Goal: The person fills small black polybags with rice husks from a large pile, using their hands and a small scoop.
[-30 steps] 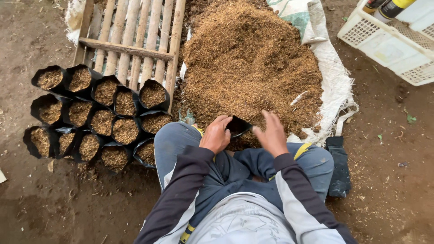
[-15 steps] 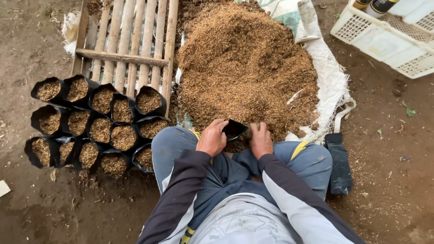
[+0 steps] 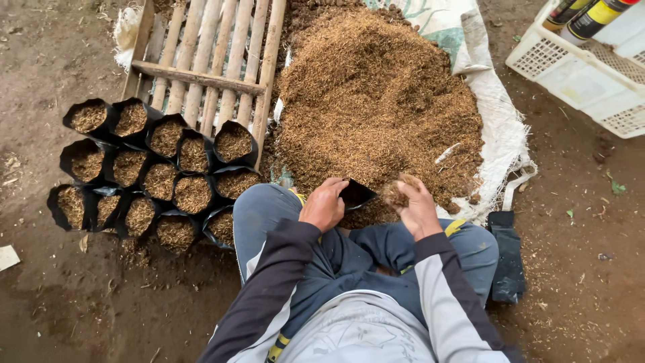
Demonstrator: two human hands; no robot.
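Observation:
I sit on the ground facing a big heap of brown husk mix [image 3: 376, 101] spread on a white sack [image 3: 500, 128]. My left hand [image 3: 324, 205] grips the rim of a small black planting bag [image 3: 356, 195] held open between my knees. My right hand [image 3: 415, 205] is cupped around a handful of the husk mix [image 3: 396, 193] just beside the bag's mouth. The inside of the bag is dark and its fill level is hidden.
Several filled black planting bags [image 3: 154, 175] stand in rows at my left. A wooden slatted pallet [image 3: 208, 60] lies behind them. A white plastic crate [image 3: 584, 67] with spray cans sits at the far right. A stack of flat black bags [image 3: 507, 259] lies by my right leg.
My right hand has scooped husk from the heap's edge and lifted it toward the bag. My left hand stays on the bag's rim.

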